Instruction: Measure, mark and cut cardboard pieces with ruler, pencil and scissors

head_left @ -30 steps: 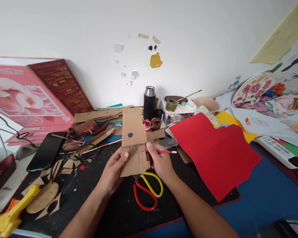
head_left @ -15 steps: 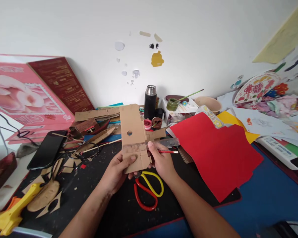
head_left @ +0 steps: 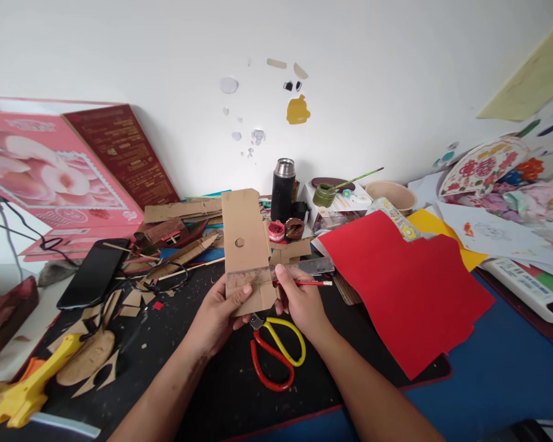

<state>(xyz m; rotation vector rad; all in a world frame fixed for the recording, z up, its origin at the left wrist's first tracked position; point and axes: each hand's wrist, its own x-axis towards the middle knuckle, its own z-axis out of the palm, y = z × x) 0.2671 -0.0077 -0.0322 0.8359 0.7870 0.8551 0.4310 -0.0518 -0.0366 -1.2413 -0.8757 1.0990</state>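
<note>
A strip of brown cardboard with a small round hole is held up between both hands. My left hand grips its lower left edge, thumb lying on the front. Across the cardboard lies a clear ruler, reaching out past its right side. My right hand pinches the ruler and the cardboard's right edge under its thumb. A red pencil also sticks out of that hand, pointing right. Just below the hands, scissors with one red and one yellow handle rest on the black mat; their blades are mostly hidden.
A black flask and open paint jars stand behind the cardboard. Red paper covers the right side. At left are a phone, cardboard scraps, a yellow glue gun and a pink box.
The view has shifted slightly left, so the surroundings sit a little further right. The ruler lies slightly differently across the cardboard, its left end a bit lower; both hands keep their holds.
</note>
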